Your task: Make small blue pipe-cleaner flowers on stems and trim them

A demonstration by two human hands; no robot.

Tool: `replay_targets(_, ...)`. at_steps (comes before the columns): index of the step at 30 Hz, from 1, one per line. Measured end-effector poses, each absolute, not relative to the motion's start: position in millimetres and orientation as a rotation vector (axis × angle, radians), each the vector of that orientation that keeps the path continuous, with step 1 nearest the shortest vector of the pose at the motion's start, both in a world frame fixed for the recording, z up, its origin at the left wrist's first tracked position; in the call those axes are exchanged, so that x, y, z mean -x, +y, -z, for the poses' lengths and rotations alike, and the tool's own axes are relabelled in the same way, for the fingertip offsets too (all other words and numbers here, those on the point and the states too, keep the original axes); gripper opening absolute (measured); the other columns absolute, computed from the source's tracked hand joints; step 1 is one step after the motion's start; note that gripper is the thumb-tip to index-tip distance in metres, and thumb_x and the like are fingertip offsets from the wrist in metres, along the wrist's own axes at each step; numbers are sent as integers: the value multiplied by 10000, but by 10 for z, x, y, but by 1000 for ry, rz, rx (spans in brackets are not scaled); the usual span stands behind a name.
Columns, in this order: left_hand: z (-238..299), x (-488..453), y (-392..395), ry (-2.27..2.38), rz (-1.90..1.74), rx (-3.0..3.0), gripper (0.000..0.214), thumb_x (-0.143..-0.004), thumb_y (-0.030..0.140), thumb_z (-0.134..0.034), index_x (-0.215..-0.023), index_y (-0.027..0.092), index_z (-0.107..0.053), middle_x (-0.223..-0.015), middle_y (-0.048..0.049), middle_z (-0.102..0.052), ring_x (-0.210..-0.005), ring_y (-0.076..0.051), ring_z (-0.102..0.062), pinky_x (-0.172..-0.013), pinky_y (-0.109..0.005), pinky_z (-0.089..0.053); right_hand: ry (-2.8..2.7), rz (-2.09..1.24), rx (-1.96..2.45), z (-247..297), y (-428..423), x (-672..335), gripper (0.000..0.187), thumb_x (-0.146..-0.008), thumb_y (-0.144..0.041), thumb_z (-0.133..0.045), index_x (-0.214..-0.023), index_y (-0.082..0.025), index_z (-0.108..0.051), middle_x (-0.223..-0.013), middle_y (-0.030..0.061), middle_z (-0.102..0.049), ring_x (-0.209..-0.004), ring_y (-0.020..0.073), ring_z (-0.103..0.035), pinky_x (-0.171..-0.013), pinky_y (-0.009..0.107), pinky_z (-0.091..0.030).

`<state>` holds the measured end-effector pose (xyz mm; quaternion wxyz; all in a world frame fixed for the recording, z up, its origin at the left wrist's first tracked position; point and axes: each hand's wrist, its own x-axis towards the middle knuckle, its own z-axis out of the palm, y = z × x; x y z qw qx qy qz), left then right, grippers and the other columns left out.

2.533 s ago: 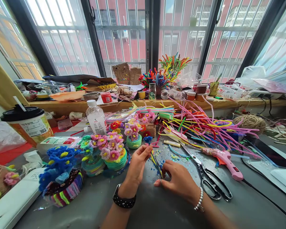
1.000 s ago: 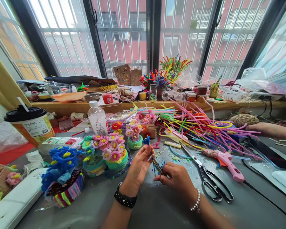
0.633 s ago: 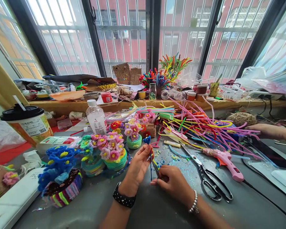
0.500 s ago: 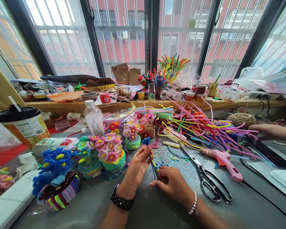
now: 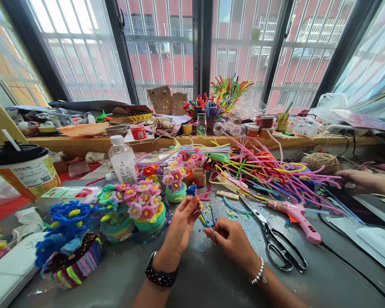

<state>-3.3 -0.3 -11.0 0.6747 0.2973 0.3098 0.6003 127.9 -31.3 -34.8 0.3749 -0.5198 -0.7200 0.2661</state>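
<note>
My left hand [image 5: 179, 226], with a dark watch on its wrist, pinches a small blue pipe-cleaner flower [image 5: 191, 189] between thumb and fingers. Its blue and yellow stems [image 5: 203, 219] stick out below the fingertips toward the right. My right hand [image 5: 233, 241], wearing a beaded bracelet, is closed around small dark scissors [image 5: 212, 212] with the blades pointing up. A narrow gap separates the blades from the stems. Blue and yellow fuzz trimmings [image 5: 231, 212] lie on the grey table just beyond the hands.
Finished pipe-cleaner flower pots [image 5: 150, 218] crowd the left, near a clear bottle [image 5: 123, 161]. Large scissors [image 5: 269, 231] and a pink glue gun [image 5: 300, 218] lie to the right. Loose pipe cleaners [image 5: 259, 164] are heaped behind. Another person's hand [image 5: 356, 182] reaches in at far right.
The small scissors have come away from the stems, and their blades now stand to the right. The other person's hand has moved slightly left. The whole view has shifted a little.
</note>
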Motion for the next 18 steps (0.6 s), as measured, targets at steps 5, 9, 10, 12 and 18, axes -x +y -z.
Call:
replay_targets(5, 124, 19, -5, 730, -1344, -691, 155, -599, 243, -665, -643, 154, -545, -628, 43, -542, -583, -45, -496, -588, -151, -393, -1769, -854, 1297, 335, -312, -1263, 350, -714, -426, -503, -515, -146, -432, -465, -52, -354, -459, 66, -299, -430, 190, -234)
replay_targets(9, 119, 7, -16, 765, -1337, -673, 192, -569, 243, -684, -682, 158, -553, -641, 33, -557, -569, -53, -505, -535, -148, -389, -1703, -1086, 1218, 350, -308, -1239, 339, -690, -444, -521, -549, -144, -448, -469, -57, -348, -456, 63, -290, -425, 190, -229)
replay_targets(10, 114, 4, -19, 776, -1343, -683, 196, -564, 244, -686, -681, 156, -555, -635, 32, -555, -562, -53, -502, -529, -149, -388, -1683, -1122, 1198, 353, -303, -1239, 341, -685, -448, -523, -550, -145, -444, -472, -57, -347, -459, 63, -291, -428, 191, -227)
replay_targets(12, 102, -4, -22, 805, -1350, -726, 191, -560, 245, -687, -664, 150, -559, -624, 33, -549, -547, -51, -490, -522, -150, -384, -1613, -1177, 1159, 353, -287, -1251, 357, -679, -465, -523, -545, -148, -428, -483, -57, -334, -467, 63, -283, -432, 195, -217)
replay_targets(18, 77, -37, -47, 878, -1132, -958, 178, -558, 271, -682, -576, 129, -576, -512, 32, -516, -470, -53, -442, -478, -165, -345, -1171, -1366, 1090, 305, -238, -1334, 389, -642, -527, -537, -581, -169, -397, -463, -87, -214, -418, 48, -148, -407, 209, -117)
